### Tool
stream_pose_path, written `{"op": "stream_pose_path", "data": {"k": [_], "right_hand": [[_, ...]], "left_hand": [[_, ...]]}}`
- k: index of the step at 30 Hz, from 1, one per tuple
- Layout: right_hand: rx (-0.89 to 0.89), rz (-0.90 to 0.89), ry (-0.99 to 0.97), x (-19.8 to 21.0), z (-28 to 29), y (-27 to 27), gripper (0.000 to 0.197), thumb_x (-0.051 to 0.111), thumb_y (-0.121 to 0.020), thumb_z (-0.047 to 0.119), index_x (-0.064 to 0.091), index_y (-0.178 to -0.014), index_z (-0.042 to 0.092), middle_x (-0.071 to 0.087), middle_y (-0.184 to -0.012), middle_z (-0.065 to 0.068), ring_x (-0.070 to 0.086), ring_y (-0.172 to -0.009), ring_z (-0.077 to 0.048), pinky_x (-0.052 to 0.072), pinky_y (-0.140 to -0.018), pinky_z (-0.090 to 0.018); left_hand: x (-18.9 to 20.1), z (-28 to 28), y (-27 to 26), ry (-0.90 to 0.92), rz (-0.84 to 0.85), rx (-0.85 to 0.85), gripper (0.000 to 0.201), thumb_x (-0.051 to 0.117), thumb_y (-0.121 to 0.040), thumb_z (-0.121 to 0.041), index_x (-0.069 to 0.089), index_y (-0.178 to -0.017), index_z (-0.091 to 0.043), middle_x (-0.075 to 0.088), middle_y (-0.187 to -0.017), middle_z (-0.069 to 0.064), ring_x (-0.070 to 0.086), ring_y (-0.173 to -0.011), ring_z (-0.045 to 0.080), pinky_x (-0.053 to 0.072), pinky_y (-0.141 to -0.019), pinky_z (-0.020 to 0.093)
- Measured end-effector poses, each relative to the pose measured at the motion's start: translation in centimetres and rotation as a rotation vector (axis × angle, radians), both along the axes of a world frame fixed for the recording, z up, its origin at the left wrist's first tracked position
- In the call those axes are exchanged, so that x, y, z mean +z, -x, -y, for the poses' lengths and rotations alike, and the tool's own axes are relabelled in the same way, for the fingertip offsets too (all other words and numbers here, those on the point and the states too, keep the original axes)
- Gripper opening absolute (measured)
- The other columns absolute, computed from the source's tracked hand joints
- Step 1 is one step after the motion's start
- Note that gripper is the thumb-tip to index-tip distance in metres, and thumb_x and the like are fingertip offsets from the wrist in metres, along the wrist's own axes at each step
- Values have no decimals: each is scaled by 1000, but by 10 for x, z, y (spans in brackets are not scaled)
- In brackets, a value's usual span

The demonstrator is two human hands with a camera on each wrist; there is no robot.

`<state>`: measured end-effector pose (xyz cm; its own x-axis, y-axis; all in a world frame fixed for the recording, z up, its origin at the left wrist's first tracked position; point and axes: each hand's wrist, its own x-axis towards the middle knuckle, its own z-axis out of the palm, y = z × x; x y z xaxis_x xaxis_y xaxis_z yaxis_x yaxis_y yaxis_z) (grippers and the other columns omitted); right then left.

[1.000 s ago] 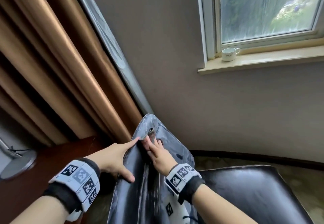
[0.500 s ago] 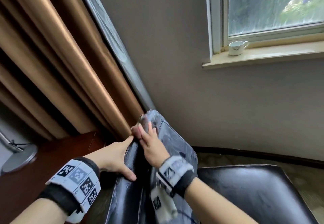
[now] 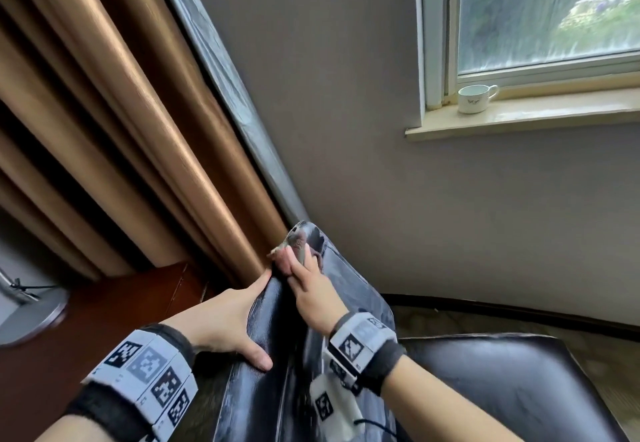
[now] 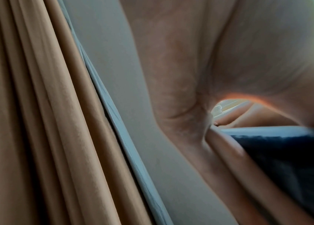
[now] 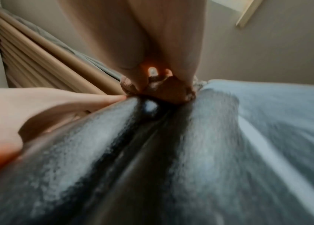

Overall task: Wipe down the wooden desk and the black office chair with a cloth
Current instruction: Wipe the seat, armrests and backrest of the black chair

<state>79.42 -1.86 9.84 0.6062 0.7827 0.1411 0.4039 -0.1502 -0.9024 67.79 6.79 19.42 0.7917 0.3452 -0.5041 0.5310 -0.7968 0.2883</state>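
Currently the worn, glossy black leather office chair is seen from above, its backrest top running up toward the grey wall, its seat lower right. The right hand is laid on the upper edge of the backrest, with a small crumpled brownish cloth pressed under its fingertips against the leather; in the right wrist view the cloth is bunched beneath the fingers, which are curled onto it. The left hand is rested on the left side of the backrest, fingers straight along the edge and thumb spread over the front face, so the chair is steadied rather than gripped. The index fingertip of that hand is almost touching the cloth. A dark reddish wooden tabletop is seen at lower left, with a round silver lamp base standing on it. Golden-brown pleated curtains are hung behind. A white ceramic cup is set on the pale window sill.
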Motion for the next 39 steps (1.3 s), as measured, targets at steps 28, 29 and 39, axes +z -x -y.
{"op": "stream_pose_path", "data": {"k": [28, 29, 39], "right_hand": [[312, 483, -326, -27, 83, 109, 43, 28, -102, 15, 36, -142, 27, 19, -155, 2, 17, -144, -20, 20, -116, -26], [396, 506, -337, -33, 93, 118, 42, 28, -103, 19, 32, -143, 32, 17, -156, 5, 15, -144, -17, 16, -117, -23], [16, 98, -211, -56, 75, 77, 68, 40, -91, -4, 30, -143, 38, 13, -153, 23, 8, -142, 5, 10, -116, -13]], "left_hand": [[-1, -7, -4, 551, 49, 389, 54, 33, -102, -12, 25, -136, -53, 68, -95, 3, 60, -66, 19, 50, -67, 33], [-1, -6, -6, 550, 56, 397, 60, 35, -102, -12, 17, -139, -56, 66, -110, 5, 61, -73, 22, 51, -76, 40], [-10, 11, -11, 219, 185, 289, 86, 63, -89, -13, 7, -147, -42, 42, -58, -6, 39, -42, 0, 34, -40, 11]]}}
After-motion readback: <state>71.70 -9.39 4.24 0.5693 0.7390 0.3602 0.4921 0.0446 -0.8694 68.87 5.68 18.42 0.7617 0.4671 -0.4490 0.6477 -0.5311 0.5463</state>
